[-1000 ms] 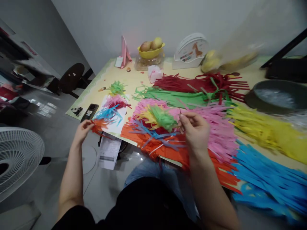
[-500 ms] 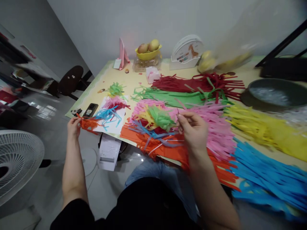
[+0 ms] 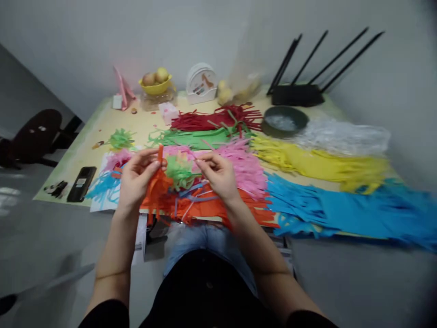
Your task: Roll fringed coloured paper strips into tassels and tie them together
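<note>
My left hand (image 3: 141, 175) pinches an orange paper tassel (image 3: 160, 184), whose strips hang down and whose top pokes up between the fingers. To its right, my right hand (image 3: 216, 173) has its thumb and forefinger pressed together over the pink fringed paper (image 3: 241, 166); what it holds is too small to name. Between the hands lies a green tassel (image 3: 179, 171). Orange fringed paper (image 3: 205, 208) runs along the near table edge. A pink tassel (image 3: 118, 159) and a blue one (image 3: 104, 184) rest at the left.
Red (image 3: 201, 122), green (image 3: 194, 139), yellow (image 3: 314, 166) and blue (image 3: 351, 212) fringed papers cover the table. A dark bowl (image 3: 285, 122), router (image 3: 297, 95), fruit basket (image 3: 156, 86) and white holder (image 3: 202, 94) stand behind. A phone (image 3: 81, 184) lies left.
The view has swung to the right. My left hand has brought the orange tassel inward from the left table edge, nearer to my right hand, which stays pinched.
</note>
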{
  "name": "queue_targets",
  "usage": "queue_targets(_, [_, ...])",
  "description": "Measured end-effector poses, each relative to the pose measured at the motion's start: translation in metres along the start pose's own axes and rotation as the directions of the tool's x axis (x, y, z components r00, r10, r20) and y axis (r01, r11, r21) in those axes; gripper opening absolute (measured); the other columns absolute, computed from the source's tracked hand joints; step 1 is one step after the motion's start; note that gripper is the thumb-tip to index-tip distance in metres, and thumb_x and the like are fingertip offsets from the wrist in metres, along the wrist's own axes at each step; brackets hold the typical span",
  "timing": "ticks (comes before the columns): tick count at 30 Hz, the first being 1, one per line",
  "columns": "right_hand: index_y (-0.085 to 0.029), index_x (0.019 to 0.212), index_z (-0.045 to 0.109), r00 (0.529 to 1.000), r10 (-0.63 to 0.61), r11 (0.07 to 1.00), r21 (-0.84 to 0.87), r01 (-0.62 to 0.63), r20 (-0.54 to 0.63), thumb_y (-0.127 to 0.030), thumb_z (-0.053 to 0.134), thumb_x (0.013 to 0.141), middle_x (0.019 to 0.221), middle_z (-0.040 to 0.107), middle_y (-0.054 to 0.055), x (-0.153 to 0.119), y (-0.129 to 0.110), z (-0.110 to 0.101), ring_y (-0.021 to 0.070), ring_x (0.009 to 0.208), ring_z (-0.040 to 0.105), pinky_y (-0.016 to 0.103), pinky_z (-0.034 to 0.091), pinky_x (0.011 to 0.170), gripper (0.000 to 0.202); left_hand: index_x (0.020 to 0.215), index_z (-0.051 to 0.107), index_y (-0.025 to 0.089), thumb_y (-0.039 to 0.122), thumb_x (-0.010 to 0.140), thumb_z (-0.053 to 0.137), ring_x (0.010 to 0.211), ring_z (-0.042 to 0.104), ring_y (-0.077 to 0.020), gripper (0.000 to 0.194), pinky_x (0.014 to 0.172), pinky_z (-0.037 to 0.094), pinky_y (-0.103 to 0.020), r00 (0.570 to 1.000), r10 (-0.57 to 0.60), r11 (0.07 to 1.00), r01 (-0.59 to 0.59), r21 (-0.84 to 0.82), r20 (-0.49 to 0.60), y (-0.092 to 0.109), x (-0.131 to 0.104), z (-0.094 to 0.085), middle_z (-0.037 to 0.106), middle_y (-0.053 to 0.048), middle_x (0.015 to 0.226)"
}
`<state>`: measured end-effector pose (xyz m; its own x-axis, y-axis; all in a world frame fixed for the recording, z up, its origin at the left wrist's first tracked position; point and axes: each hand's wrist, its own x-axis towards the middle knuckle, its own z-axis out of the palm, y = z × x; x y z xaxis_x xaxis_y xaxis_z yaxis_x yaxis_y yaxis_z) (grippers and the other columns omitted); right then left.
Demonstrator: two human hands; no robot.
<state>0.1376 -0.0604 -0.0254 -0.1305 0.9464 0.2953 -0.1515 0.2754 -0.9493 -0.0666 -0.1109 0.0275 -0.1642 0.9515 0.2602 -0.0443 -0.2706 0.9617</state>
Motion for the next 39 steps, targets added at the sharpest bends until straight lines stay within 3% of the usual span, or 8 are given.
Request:
queue_targets(3, [-0.017, 0.083, 0.066, 0.999, -0.01, 1.0, -0.01, 0.01, 0.05, -0.049, 0.067, 0.084, 0.057, 0.051, -0.005, -0.004, -0.01, -0.002, 0.0065, 0.049, 0.042, 0.022, 0.031, 0.048, 0.032, 0.1, 0.074, 0.02, 0.034, 0.072, 0.087, 0.069, 0.071, -0.013, 0.033, 0.07, 0.058, -0.023, 0.994, -0.093, 0.989, 0.099, -0.106, 0.06, -0.03, 0.008, 0.036, 0.076, -0.003, 0.08])
queue_targets(7, [-0.016, 0.082, 0.065, 0.995, 0.006, 0.998, 0.063, -0.012, 0.104, -0.048, 0.067, 0.085, 0.059, 0.054, -0.004, -0.008, -0.016, -0.006, 0.0064, 0.05, 0.042, 0.021, 0.03, 0.049, 0.032, 0.095, 0.074, 0.021, 0.035, 0.066, 0.09, 0.065, 0.068, -0.0105, 0.037, 0.064, 0.055, -0.02, 0.975, -0.194, 0.955, 0.212, -0.206, 0.105, -0.04, 0.007, 0.05, 0.075, -0.001, 0.078])
queue_targets(13, [-0.016, 0.082, 0.064, 0.987, 0.034, 0.987, 0.151, -0.058, 0.157, -0.047, 0.068, 0.084, 0.06, 0.055, -0.004, -0.008, -0.016, -0.008, 0.0057, 0.049, 0.04, 0.021, 0.029, 0.048, 0.032, 0.096, 0.073, 0.022, 0.039, 0.068, 0.089, 0.066, 0.067, -0.01, 0.037, 0.066, 0.056, -0.021, 0.971, -0.216, 0.962, 0.229, -0.149, 0.103, -0.041, 0.002, 0.048, 0.073, 0.0, 0.079])
queue_targets(22, [-0.016, 0.081, 0.064, 0.976, 0.077, 0.988, 0.119, -0.102, 0.205, -0.043, 0.067, 0.084, 0.066, 0.062, -0.001, -0.008, -0.021, -0.01, 0.0065, 0.053, 0.045, 0.02, 0.033, 0.05, 0.028, 0.096, 0.072, 0.024, 0.044, 0.07, 0.087, 0.068, 0.069, -0.0135, 0.036, 0.067, 0.057, -0.025, 0.977, -0.188, 0.979, 0.195, -0.068, 0.097, -0.046, 0.001, 0.042, 0.075, -0.002, 0.081])
queue_targets(29, [-0.015, 0.078, 0.06, 0.96, 0.142, 0.977, 0.12, -0.174, 0.24, -0.046, 0.069, 0.083, 0.052, 0.046, -0.008, -0.005, -0.016, -0.01, 0.0039, 0.044, 0.033, 0.019, 0.023, 0.043, 0.032, 0.093, 0.077, 0.02, 0.042, 0.075, 0.083, 0.073, 0.071, -0.0158, 0.029, 0.074, 0.058, -0.028, 0.995, -0.084, 0.992, 0.08, 0.093, 0.048, -0.046, -0.002, 0.04, 0.077, -0.004, 0.083])
queue_targets(33, [-0.017, 0.095, 0.058, 0.961, 0.154, 0.966, 0.169, -0.195, 0.229, -0.048, 0.073, 0.081, 0.051, 0.054, -0.009, -0.003, -0.011, -0.008, 0.0052, 0.043, 0.043, 0.018, 0.032, 0.044, 0.037, 0.089, 0.079, 0.02, 0.041, 0.078, 0.081, 0.074, 0.071, -0.0159, 0.023, 0.071, 0.056, -0.026, 0.994, -0.038, 0.978, 0.015, 0.209, 0.102, -0.041, -0.002, 0.04, 0.077, -0.005, 0.084])
queue_targets(36, [-0.018, 0.11, 0.055, 0.925, 0.186, 0.94, 0.214, -0.266, 0.331, -0.05, 0.076, 0.076, 0.055, 0.062, -0.008, 0.0, -0.006, -0.011, 0.0072, 0.043, 0.051, 0.019, 0.04, 0.044, 0.051, 0.085, 0.078, 0.02, 0.04, 0.079, 0.079, 0.073, 0.069, -0.0166, 0.021, 0.069, 0.054, -0.027, 0.987, -0.032, 0.954, -0.016, 0.299, 0.155, -0.038, -0.003, 0.042, 0.076, -0.005, 0.081])
queue_targets(39, [-0.016, 0.096, 0.061, 0.892, 0.233, 0.935, 0.164, -0.315, 0.387, -0.052, 0.074, 0.077, 0.06, 0.064, -0.004, -0.001, -0.002, -0.016, 0.0079, 0.044, 0.055, 0.02, 0.044, 0.044, 0.043, 0.081, 0.074, 0.019, 0.034, 0.082, 0.075, 0.073, 0.069, -0.0171, 0.015, 0.07, 0.053, -0.027, 0.978, -0.033, 0.932, -0.044, 0.361, 0.205, -0.04, -0.006, 0.042, 0.075, -0.005, 0.08])
